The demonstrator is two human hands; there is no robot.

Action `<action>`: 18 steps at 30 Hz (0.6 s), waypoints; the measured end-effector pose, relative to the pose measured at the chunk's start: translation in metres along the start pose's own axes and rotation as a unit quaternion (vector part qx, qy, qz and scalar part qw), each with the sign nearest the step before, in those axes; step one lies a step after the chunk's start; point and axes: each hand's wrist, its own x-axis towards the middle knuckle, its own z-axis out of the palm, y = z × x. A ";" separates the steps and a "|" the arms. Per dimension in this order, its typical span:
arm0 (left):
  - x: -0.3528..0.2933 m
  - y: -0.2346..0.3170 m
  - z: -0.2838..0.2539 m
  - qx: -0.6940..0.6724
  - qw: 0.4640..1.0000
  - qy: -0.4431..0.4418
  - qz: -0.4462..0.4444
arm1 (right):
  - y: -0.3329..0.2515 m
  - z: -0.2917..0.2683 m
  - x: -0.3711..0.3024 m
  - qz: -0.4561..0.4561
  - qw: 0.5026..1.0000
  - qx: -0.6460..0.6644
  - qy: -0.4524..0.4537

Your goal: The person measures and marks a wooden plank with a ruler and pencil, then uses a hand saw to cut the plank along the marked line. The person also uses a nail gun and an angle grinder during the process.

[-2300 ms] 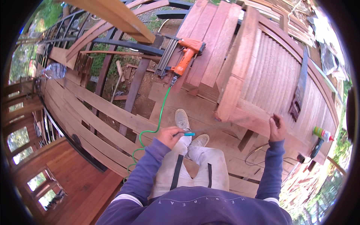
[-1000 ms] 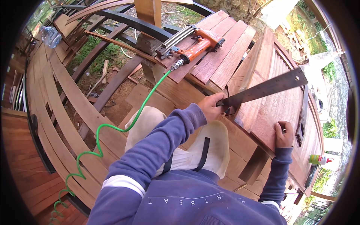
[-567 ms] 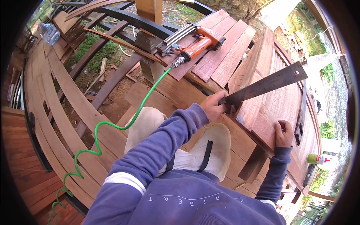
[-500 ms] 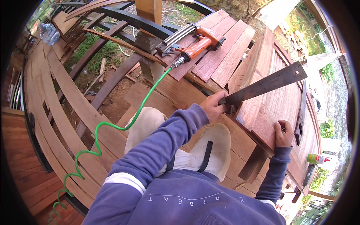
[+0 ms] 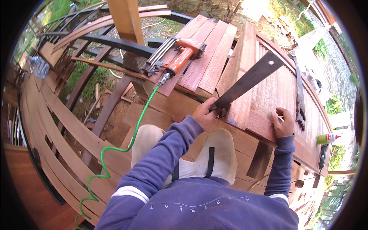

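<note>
A wide, dark steel ruler (image 5: 249,82) with a hole at its far end slants up and right from my left hand (image 5: 206,114). That hand is closed around its lower end, hiding that part. The blade lies across my view of reddish-brown boards (image 5: 264,103), beside the open gap at their left edge. My right hand (image 5: 283,122) rests on those boards near their front edge. Its fingers are loosely curled and apart from the thumb, with nothing visible in them. A handsaw (image 5: 299,97) lies just beyond it on the right.
An orange nail gun (image 5: 181,61) lies on short planks (image 5: 211,53) ahead, its coiled green hose (image 5: 138,130) trailing left past my knee. Curved slats with gaps (image 5: 69,122) run along the left. A wooden post (image 5: 125,23) stands ahead. A glue bottle (image 5: 326,138) stands at right.
The view has shifted, so the nail gun and planks sit farther left. The ruler's far end has swung left and up, making it steeper. Both hands keep their grip and pose.
</note>
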 end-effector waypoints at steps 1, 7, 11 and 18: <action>0.002 0.000 0.001 -0.012 1.000 -0.004 -0.001 | -0.006 0.000 0.001 -0.018 1.000 0.014 0.005; -0.001 0.001 0.002 0.022 1.000 0.008 0.011 | -0.058 0.023 0.002 -0.123 0.982 0.124 -0.074; -0.001 -0.003 0.001 0.016 1.000 0.003 0.004 | -0.062 0.024 0.002 -0.104 0.979 0.141 -0.103; 0.001 -0.001 0.000 -0.013 1.000 -0.001 0.003 | -0.070 0.027 0.006 -0.142 0.982 0.077 -0.095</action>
